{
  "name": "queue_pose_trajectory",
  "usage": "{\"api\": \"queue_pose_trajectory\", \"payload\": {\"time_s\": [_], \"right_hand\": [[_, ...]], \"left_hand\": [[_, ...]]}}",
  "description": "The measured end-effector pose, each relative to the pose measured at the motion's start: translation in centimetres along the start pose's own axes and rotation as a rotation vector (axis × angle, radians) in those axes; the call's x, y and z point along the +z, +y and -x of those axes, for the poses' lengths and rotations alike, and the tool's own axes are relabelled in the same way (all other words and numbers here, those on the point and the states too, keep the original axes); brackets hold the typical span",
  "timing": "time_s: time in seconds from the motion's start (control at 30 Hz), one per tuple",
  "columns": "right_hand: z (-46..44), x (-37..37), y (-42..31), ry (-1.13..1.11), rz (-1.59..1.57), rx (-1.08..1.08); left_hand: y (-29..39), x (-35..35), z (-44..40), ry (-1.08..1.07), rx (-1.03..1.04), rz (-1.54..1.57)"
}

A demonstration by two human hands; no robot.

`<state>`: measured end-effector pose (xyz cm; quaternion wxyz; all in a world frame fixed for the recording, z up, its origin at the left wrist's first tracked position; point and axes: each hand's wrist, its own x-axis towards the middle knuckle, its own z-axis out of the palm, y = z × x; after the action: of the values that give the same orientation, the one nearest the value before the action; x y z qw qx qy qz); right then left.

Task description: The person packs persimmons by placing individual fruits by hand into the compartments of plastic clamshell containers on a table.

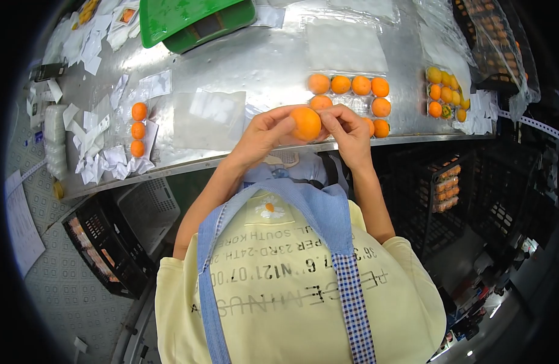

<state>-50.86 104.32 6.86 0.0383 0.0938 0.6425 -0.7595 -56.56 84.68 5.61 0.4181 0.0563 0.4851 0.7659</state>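
Shirt point(291, 327) nearest, left hand point(260, 138) (half closed) grips an orange fruit point(306, 124).

Head camera: looks forward and down from the wearer's head
Shirt point(279, 261): closest, at 6 o'clock
Hands point(261, 136): close, near centre
Table point(270, 54): farther, toward 12 o'clock

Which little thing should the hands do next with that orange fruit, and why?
Maybe the left hand should lower its orange fruit into the gap behind the right hand. Four fruits fill the far row, but the next row shows a space between its two.
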Motion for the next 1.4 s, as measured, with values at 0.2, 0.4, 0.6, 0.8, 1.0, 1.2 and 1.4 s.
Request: {"api": "queue_pose_trajectory", "payload": {"time_s": [0.2,0.4,0.6,0.8,1.0,1.2,1.4], "right_hand": [[-0.1,0.6,-0.2,0.019,-0.012,0.005],[-0.3,0.8,-0.7,-0.046,0.152,0.031],[0.3,1.4,-1.0,-0.003,0.639,-0.253],[1.1,-0.5,0.6,-0.087,0.815,-0.166],[-0.4,-7.0,2.8,0.176,1.055,-0.288],[-2.3,-9.4,3.8,0.049,1.212,-0.380],[-2.9,-9.9,3.9,-0.011,1.247,-0.323]], "left_hand": [[0.6,0.3,0.1,-0.018,-0.051,0.160],[-0.2,0.0,0.0,0.053,0.026,-0.075],[-1.9,0.5,-0.6,0.209,-0.065,-0.062],[-3.1,1.5,-0.7,0.270,-0.174,-0.183],[-3.4,2.0,-1.1,0.377,-0.080,-0.216],[-4.1,2.3,-1.6,0.423,-0.064,-0.201],[-4.8,3.5,-2.5,0.455,-0.052,-0.163]]}}
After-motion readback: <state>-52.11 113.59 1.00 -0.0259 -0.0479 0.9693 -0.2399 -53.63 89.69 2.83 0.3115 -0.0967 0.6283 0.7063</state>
